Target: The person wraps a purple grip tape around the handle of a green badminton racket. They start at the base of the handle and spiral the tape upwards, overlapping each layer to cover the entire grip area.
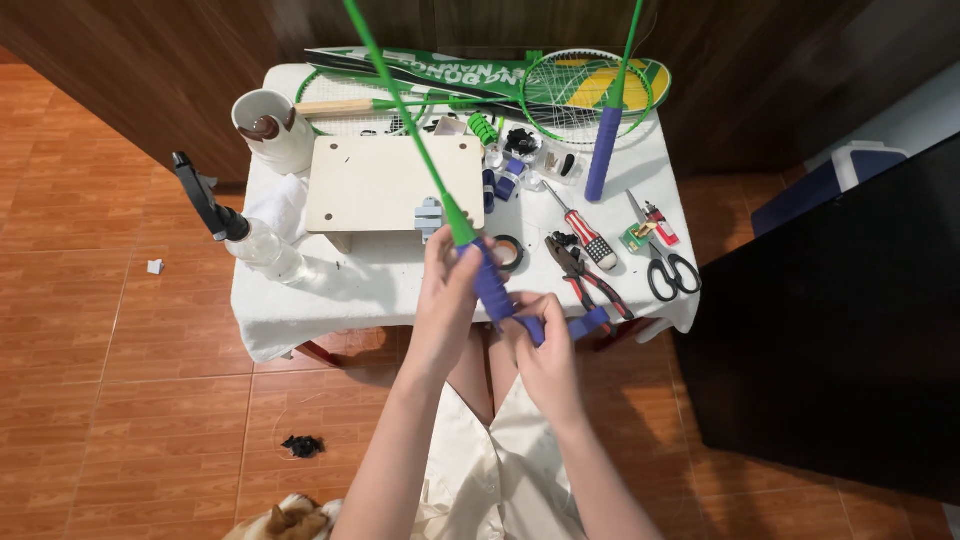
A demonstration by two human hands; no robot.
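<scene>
— What's crowding the table around that racket?

— Plenty. A pale wooden board (393,183) sits in the middle of the white cloth (330,285), with a small grey clamp (429,216) at its near edge, just beside the green racket shaft (405,115). To the right lie a screwdriver (583,229), red-handled pliers (585,275) and black scissors (671,272). A roll of dark tape (507,252) lies flat just behind the hands.

— Any containers?

— A white cup (270,128) at the back left corner, with something brown at its rim; I cannot tell what is inside. A clear spray bottle (262,248) with a black trigger lies tipped at the left edge.

— And packaging?

— A long green cover (450,72) with white lettering and a yellow patch runs along the back, under more rackets. A second racket with a blue grip (604,150) leans there too.

— The hands?

— The left hand (447,300) is wrapped around the blue handle (491,280), held over the table's near edge above the person's lap. The right hand (543,350) pinches a strip of blue grip tape (580,324) that trails from the handle.
</scene>
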